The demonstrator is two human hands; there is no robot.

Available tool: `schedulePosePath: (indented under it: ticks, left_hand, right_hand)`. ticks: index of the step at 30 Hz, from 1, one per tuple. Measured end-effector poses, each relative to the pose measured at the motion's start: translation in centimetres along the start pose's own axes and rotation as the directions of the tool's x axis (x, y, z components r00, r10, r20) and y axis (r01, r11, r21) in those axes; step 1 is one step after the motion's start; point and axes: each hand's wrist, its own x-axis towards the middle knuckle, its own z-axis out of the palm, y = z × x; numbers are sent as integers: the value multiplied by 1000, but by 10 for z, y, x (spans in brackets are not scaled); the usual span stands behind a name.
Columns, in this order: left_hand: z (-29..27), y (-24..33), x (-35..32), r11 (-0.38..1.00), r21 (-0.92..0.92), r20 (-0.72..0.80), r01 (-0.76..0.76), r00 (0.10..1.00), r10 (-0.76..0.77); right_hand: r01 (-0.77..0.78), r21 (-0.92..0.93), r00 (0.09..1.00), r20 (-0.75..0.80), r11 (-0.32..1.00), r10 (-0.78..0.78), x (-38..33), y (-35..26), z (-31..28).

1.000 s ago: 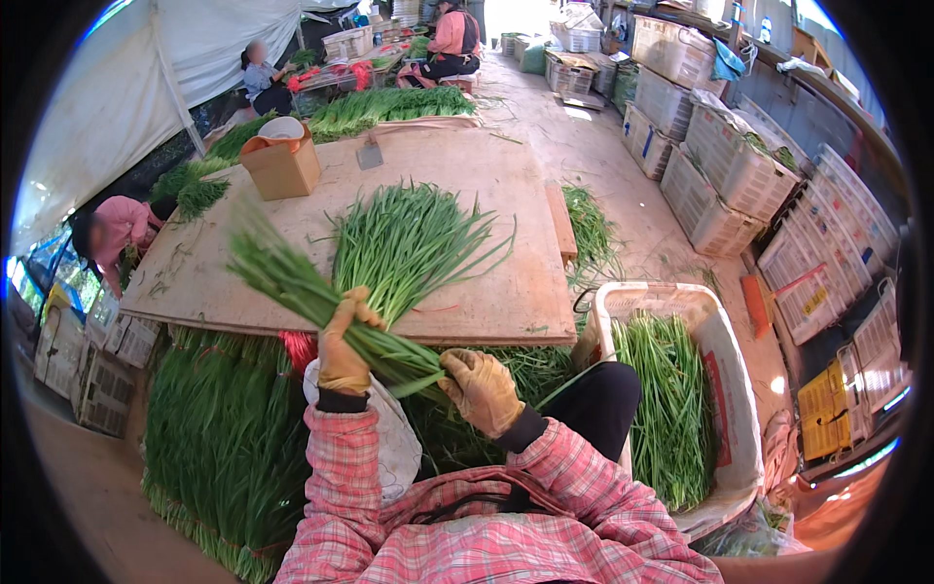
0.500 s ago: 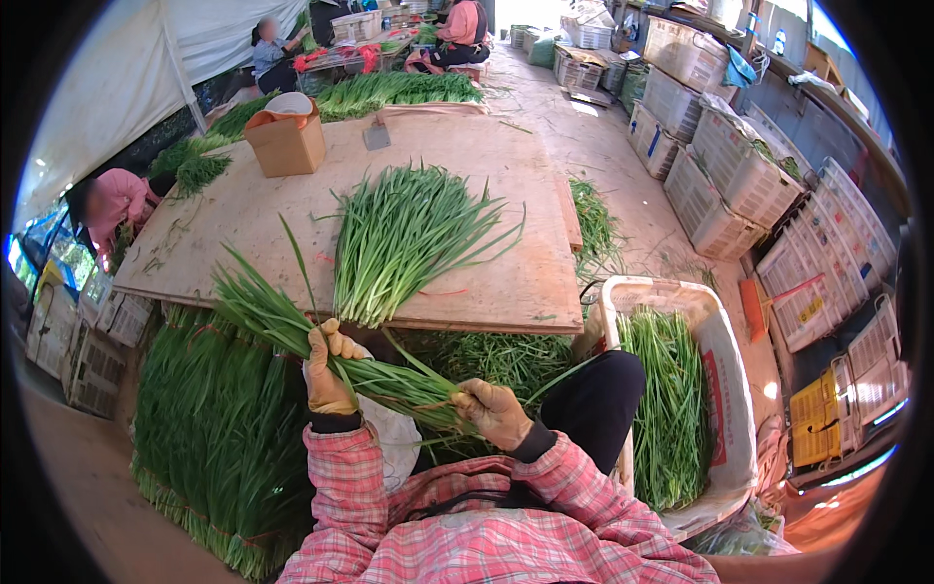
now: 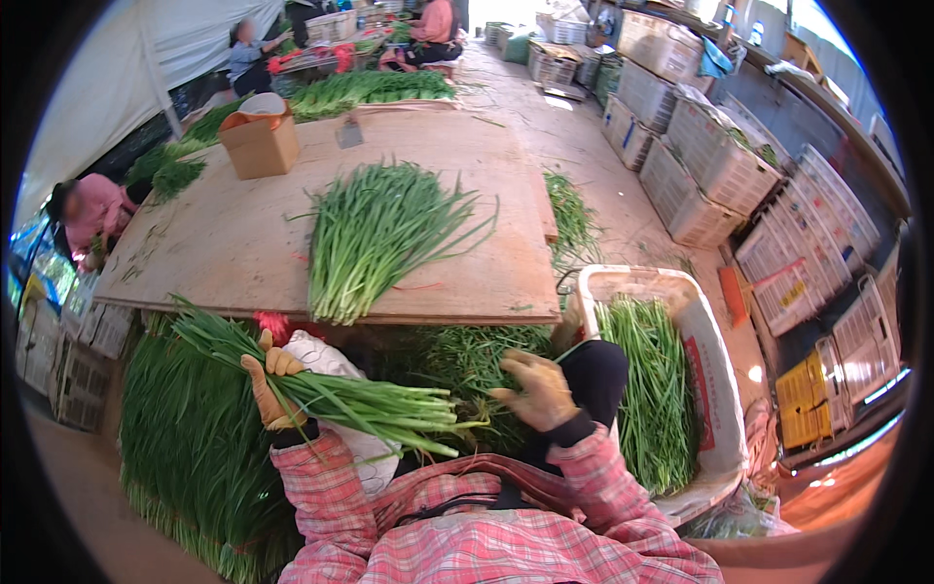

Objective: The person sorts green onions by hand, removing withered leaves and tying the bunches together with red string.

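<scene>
The left hand (image 3: 268, 389), in a tan glove, has its fingers clamped around a bundle of green chives (image 3: 341, 394) that lies slanted across the lap, leaf tips up left, pale cut ends pointing right. The glove's palm side is hidden behind the stalks. The right hand (image 3: 537, 389), also gloved, hovers just right of the bundle's cut ends with fingers apart and curled, holding nothing that can be made out; whether a fingertip touches a stray stalk cannot be told. Beyond the knees, a loose heap of chives (image 3: 375, 234) lies on the plywood tabletop (image 3: 224, 243), with a cardboard box (image 3: 258, 146) near its far left corner. A white crate (image 3: 715, 389) of chives stands at the right, its lower corner hidden by the plaid sleeve (image 3: 603, 487). More chives on the floor at left run out of view.
</scene>
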Motion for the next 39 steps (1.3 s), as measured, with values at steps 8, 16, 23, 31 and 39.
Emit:
schedulePosePath:
  ticks: [8,16,23,31,39]
  left_hand:
    - [24,-33,9,984,180,107,-15,994,-4]
    - [-20,-10,8,1000,-4,31,-5,1000,5]
    - [-22,4,16,986,-142,-7,-85,996,85]
    - [1,-12,40,934,-347,133,85,990,-41]
    - [-17,-19,54,971,-204,253,128,965,-74]
  right_hand:
    - [-119,446,875,469,887,-118,39,-89,54]
    - [-250,318,832,554,914,35,-8,-52,75]
    - [-187,441,973,206,878,104,-23,-16,58]
    - [38,72,967,250,997,-55,22,-1,35]
    - [-533,793,716,609,295,-342,46,-50,131]
